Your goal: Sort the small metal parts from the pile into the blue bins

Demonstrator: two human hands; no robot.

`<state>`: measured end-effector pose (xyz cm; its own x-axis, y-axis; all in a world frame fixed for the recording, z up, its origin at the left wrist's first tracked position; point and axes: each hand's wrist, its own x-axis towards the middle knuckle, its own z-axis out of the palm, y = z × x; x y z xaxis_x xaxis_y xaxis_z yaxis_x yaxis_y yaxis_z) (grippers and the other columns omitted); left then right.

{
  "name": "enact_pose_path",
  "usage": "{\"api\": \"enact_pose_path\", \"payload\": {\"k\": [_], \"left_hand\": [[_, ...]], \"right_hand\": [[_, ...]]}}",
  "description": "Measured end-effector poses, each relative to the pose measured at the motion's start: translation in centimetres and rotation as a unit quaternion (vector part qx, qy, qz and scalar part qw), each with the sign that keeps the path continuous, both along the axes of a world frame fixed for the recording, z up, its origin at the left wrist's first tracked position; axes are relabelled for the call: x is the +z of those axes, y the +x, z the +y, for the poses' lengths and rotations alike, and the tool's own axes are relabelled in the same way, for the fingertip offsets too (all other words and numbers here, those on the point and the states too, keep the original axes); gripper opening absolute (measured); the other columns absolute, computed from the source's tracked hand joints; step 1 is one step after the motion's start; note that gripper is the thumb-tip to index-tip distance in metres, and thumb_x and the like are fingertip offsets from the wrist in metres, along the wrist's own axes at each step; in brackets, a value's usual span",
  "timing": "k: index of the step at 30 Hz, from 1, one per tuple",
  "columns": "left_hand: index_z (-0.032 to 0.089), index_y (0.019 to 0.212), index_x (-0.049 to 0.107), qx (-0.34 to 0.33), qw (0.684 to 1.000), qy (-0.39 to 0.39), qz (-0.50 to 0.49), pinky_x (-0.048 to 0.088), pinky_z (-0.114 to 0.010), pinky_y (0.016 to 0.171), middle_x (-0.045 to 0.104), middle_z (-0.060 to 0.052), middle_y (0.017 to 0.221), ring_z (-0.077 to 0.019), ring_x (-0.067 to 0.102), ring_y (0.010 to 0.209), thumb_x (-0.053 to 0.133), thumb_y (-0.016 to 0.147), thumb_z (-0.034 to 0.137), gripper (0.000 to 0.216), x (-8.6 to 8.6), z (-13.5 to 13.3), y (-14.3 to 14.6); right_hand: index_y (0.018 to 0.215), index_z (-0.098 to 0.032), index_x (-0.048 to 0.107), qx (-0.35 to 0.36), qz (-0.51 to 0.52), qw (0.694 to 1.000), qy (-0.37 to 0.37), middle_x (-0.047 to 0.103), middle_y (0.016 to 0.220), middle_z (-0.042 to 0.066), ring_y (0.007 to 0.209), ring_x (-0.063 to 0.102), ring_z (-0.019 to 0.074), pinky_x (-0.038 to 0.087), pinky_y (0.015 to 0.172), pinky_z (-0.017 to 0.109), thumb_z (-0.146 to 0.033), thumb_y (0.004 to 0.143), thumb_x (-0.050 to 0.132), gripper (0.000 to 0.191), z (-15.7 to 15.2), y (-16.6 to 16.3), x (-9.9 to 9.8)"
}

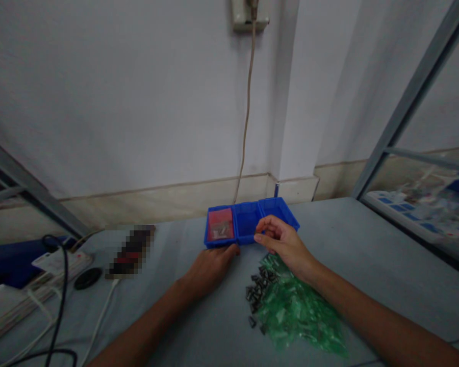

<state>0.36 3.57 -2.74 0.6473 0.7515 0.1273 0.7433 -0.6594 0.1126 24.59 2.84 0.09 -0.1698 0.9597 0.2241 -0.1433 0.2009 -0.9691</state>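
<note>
In the head view, my right hand [281, 242] is above the front right of a blue three-compartment tray [248, 238]. Its thumb and index finger pinch a small dark metal part [257, 231], mostly hidden by the fingertips. My left hand [216, 265] rests on the table with its fingers curled against the tray's front left edge. A red-topped clear packet [220, 224] with small pieces inside lies in the left compartment. Below my right hand, a green plastic bag [302, 311] lies beside a loose pile of small dark metal parts [258, 290].
A pixelated dark device [132, 252] with a white cable [101, 321] lies on the left, near a black round disc [87, 279] and a power strip [11, 316]. Behind the table is a wall with a socket [248, 18] and hanging cord. Metal frame bars [409, 97] stand at both sides.
</note>
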Motion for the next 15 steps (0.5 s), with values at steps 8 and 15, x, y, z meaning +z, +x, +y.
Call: {"api": "enact_pose_path", "payload": {"k": [8,15], "left_hand": [[0.024,0.121,0.054,-0.002,1.0,-0.005,0.009,0.052,-0.028,0.071,0.072,-0.005,0.102,-0.0213,0.069,0.085,0.038,0.107,0.026,0.021,0.13,-0.08,0.02],[0.023,0.121,0.055,0.002,1.0,-0.011,0.008,0.052,-0.029,0.072,0.071,-0.006,0.102,-0.0222,0.069,0.087,0.035,0.108,0.028,0.023,0.29,-0.13,0.09]], "right_hand": [[0.093,-0.02,0.067,0.04,0.122,0.989,-0.071,0.059,0.081,0.0,0.052,0.034,0.0066,0.025,0.046,0.023,-0.042,0.082,0.08,0.028,0.0,-0.03,-0.03],[0.082,-0.017,0.061,0.057,0.193,0.968,-0.148,0.053,0.071,-0.003,0.048,0.027,0.005,0.022,0.044,0.021,-0.048,0.085,0.077,0.035,-0.01,-0.02,0.2]]}}
